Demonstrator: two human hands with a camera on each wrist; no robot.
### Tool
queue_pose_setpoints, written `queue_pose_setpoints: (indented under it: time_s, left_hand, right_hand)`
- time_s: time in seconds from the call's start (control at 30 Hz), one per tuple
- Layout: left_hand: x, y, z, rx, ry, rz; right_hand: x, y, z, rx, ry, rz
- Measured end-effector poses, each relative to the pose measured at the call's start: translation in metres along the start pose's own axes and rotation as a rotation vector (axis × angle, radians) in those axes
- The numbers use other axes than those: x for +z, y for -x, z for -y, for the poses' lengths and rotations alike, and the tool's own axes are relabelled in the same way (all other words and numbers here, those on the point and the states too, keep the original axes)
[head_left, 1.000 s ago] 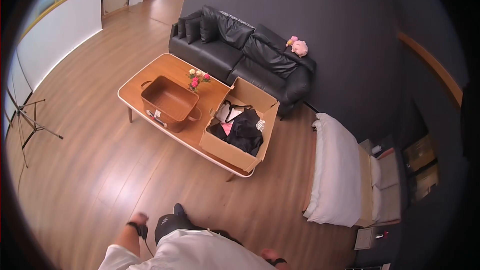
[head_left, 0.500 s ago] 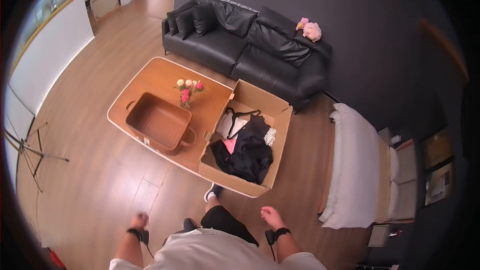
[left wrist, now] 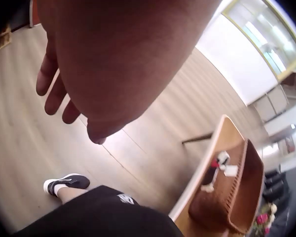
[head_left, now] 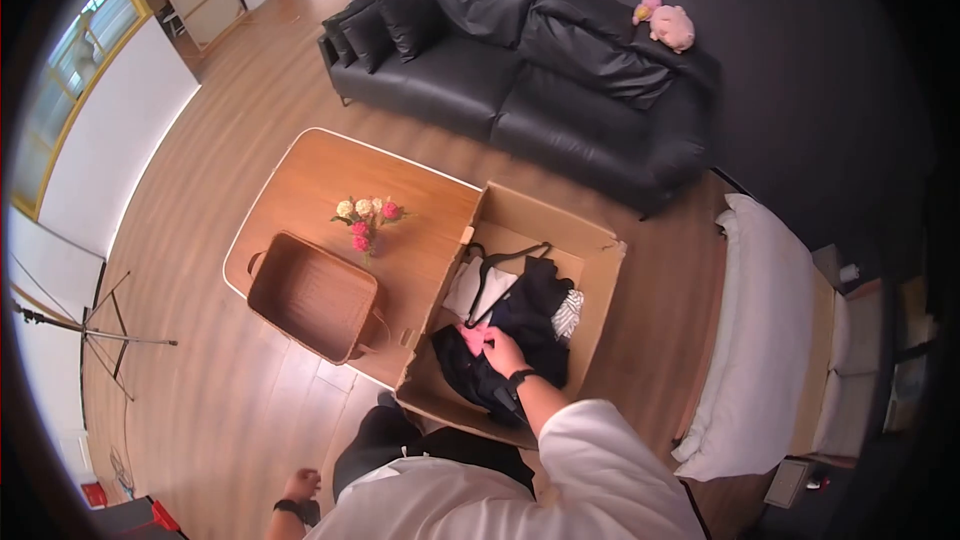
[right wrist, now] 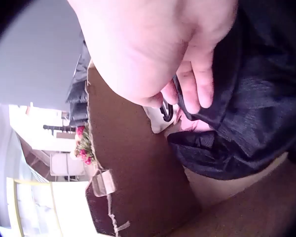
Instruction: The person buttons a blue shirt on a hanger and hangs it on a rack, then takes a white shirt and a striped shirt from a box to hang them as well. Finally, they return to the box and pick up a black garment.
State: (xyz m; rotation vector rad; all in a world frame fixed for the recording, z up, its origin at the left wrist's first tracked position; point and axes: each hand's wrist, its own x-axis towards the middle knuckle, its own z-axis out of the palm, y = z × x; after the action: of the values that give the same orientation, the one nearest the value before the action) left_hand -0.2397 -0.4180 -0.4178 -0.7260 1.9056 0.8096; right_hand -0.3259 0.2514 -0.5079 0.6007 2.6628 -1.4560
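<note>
On the wooden table (head_left: 320, 175) a cardboard box (head_left: 545, 222) is holding black clothes (head_left: 535, 312). The right hand (head_left: 500, 350) is curling onto them, its palm hiding any grip. The left hand (left wrist: 59, 94) is hanging slack, empty, outside the box.

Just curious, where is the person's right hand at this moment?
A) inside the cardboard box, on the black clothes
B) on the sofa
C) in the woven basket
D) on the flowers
A: the right hand reaches down into the cardboard box and touches the black clothes, while the woven basket sits apart on the table.
</note>
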Motion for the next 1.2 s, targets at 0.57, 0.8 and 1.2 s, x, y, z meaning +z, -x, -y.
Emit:
queue_pose_setpoints:
  time_s: [0.57,0.8,1.2]
  left_hand:
    - [0.003,0.051,-0.274,0.359,-0.581,0.065]
    - [0.026,0.040,-0.361,0.658,-0.670,0.149]
    - [0.106,0.118,-0.532,0.996,-0.756,0.403]
  right_hand:
    - [0.037,-0.012,0.024,0.362,0.331,0.122]
    - [-0.057,0.023,0.087,0.139,0.087,-0.286]
    - [-0.129,0.077,0.129,-0.209,0.144,-0.404]
